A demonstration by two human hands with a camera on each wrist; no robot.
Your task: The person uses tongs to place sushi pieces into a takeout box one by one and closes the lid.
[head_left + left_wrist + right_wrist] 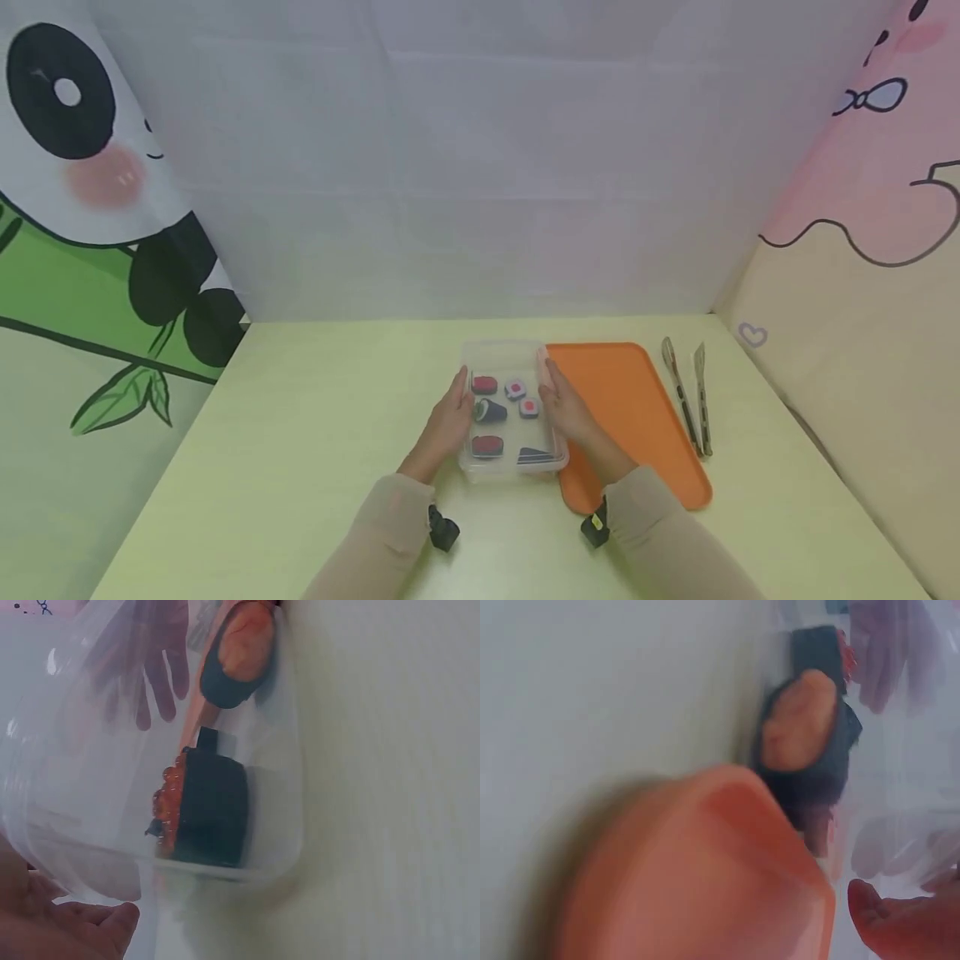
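A clear plastic container [510, 354] is held between my two hands at the middle of the table. My left hand [448, 417] grips its left wall, and my right hand [567, 407] grips the opposite wall, beside the tray. Inside lie several sushi pieces, among them two white rolls with pink centres, such as this roll [528, 407], and a red-topped piece [487, 447]. Through the wall in the left wrist view shows a dark-wrapped sushi with orange roe [214, 806]. An orange-topped sushi [799, 724] appears in the right wrist view.
An orange tray [615, 371] lies on the pale table [315, 433], partly under my right forearm. To its right are metal tongs [681, 396], arms spread in a V. A pale wall [480, 167] stands behind, with printed panels at both sides.
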